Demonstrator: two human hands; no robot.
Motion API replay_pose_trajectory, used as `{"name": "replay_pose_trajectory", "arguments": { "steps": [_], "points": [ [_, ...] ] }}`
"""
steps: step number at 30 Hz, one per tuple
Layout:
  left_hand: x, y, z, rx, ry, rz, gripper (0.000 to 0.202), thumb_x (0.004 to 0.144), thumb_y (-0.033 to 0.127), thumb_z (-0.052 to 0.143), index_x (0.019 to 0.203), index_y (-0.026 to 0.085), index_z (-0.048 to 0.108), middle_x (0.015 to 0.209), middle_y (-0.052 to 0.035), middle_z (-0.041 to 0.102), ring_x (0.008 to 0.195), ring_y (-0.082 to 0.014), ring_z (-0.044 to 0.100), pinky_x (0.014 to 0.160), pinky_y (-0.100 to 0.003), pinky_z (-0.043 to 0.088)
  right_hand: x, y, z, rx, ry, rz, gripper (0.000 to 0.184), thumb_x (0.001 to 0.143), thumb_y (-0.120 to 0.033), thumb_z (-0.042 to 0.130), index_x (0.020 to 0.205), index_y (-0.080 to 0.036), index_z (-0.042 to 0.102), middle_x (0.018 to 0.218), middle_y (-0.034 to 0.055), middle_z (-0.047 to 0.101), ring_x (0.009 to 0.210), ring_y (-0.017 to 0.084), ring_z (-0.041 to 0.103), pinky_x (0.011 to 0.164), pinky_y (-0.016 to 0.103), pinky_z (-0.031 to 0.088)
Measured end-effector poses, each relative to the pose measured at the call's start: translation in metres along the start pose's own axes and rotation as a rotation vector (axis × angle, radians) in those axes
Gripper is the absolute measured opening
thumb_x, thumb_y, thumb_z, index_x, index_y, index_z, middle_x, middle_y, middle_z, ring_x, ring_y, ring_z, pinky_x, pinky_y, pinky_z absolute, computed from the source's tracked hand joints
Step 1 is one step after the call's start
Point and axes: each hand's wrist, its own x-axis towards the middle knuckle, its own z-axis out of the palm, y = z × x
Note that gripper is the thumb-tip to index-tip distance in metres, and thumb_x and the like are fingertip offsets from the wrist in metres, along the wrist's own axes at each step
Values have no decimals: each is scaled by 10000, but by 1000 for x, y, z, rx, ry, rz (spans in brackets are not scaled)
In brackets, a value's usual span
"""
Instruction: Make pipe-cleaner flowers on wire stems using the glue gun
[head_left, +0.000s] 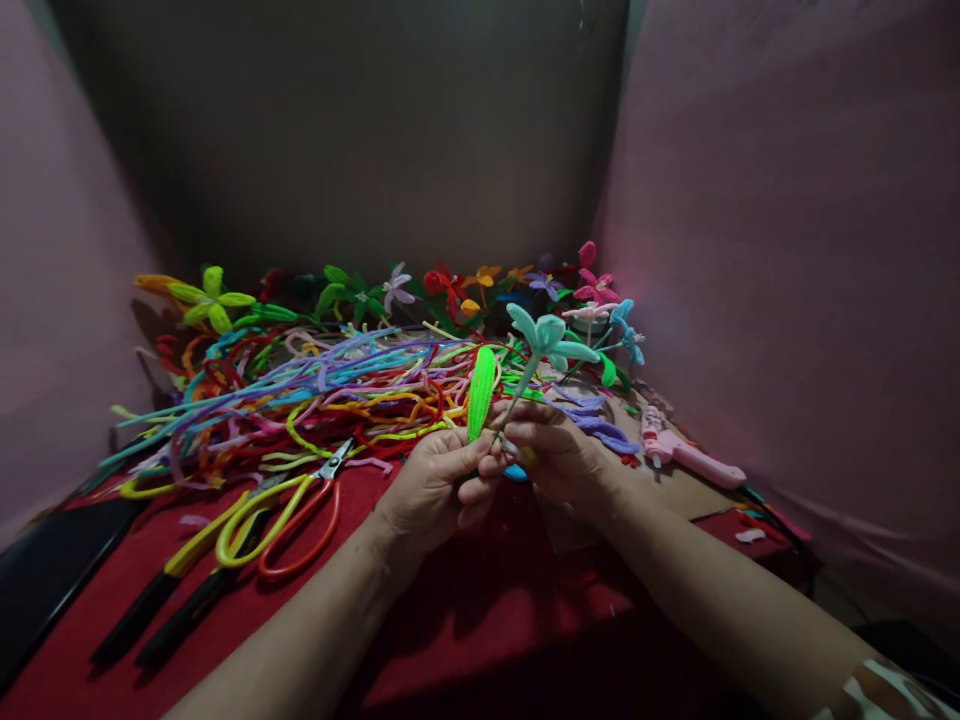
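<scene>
My left hand [442, 475] pinches the lower end of a bright green pipe cleaner leaf [481, 392], which stands upright above my thumb. Close against it, my right hand [556, 455] is closed around the stem of a pale turquoise pipe cleaner flower [550, 338]. The bloom tilts up and to the right over my fingers. Leaf and stem come together between the two sets of fingertips; the exact join is partly hidden by them.
Loose coloured pipe cleaners [300, 385] are heaped behind my hands. Scissors [300, 520] and black-and-yellow pliers [180, 575] lie at left on the red cloth [480, 650]. A pink glue gun [690, 450] rests on cardboard at right. Finished flowers [446, 290] line the back.
</scene>
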Motion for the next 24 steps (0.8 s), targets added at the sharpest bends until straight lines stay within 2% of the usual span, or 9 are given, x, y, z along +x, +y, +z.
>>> {"name": "replay_pose_trajectory", "arguments": {
  "steps": [6,8,11,13,15,17,19,22,24],
  "points": [
    [3,-2,-4,1,-42,-14,235,800,259,567,611,121,544,436,69,362,329,-9,247,318,-138,251,0,0,0,1,8,-10,116,636,-136,677,748,-167,678,654,-11,645,563,99,580,550,220,443],
    [4,-1,-4,47,7,7,224,789,278,587,628,123,561,459,49,431,341,-22,326,335,-150,300,1,-1,-1,-30,18,-5,107,643,-148,672,750,-160,668,641,-7,638,550,103,576,554,234,447],
    [8,0,-7,159,136,102,182,745,298,646,734,118,620,623,-13,588,472,-57,506,445,-166,406,2,-4,-1,-62,67,15,134,615,-168,694,742,-159,654,634,-7,631,555,115,578,550,247,449],
    [10,0,-9,225,222,153,220,731,332,658,794,123,631,665,-21,610,524,-70,538,484,-167,417,3,-5,-2,-75,132,28,146,579,-166,717,705,-159,644,633,-19,618,539,96,557,518,222,428],
    [12,0,-10,265,304,169,251,721,373,656,788,134,622,557,25,540,433,-45,457,415,-151,346,5,-5,-3,-105,184,29,135,565,-165,726,663,-153,633,615,-31,596,503,68,515,472,196,385],
    [12,0,-11,267,360,165,264,708,390,657,775,139,608,463,80,403,351,-18,309,351,-144,223,5,-4,-3,-126,205,18,131,563,-169,731,643,-148,630,590,-40,575,463,47,469,435,187,341],
    [11,0,-10,231,396,148,278,712,401,637,797,140,597,451,106,309,340,-13,223,345,-145,151,6,-3,-5,-121,215,25,148,552,-172,743,651,-147,636,568,-47,563,449,44,459,426,187,324],
    [9,-1,-10,195,432,167,260,734,392,587,807,144,571,481,99,322,352,-20,215,353,-146,137,6,-1,-6,-110,237,50,188,527,-172,763,676,-147,652,546,-53,562,443,47,468,432,191,328],
    [8,-1,-9,215,441,192,203,735,349,578,728,150,539,492,88,353,357,-20,219,354,-148,133,7,0,-7,-115,236,52,194,520,-169,767,681,-146,661,557,-48,578,451,48,474,438,191,335]
  ]
}}
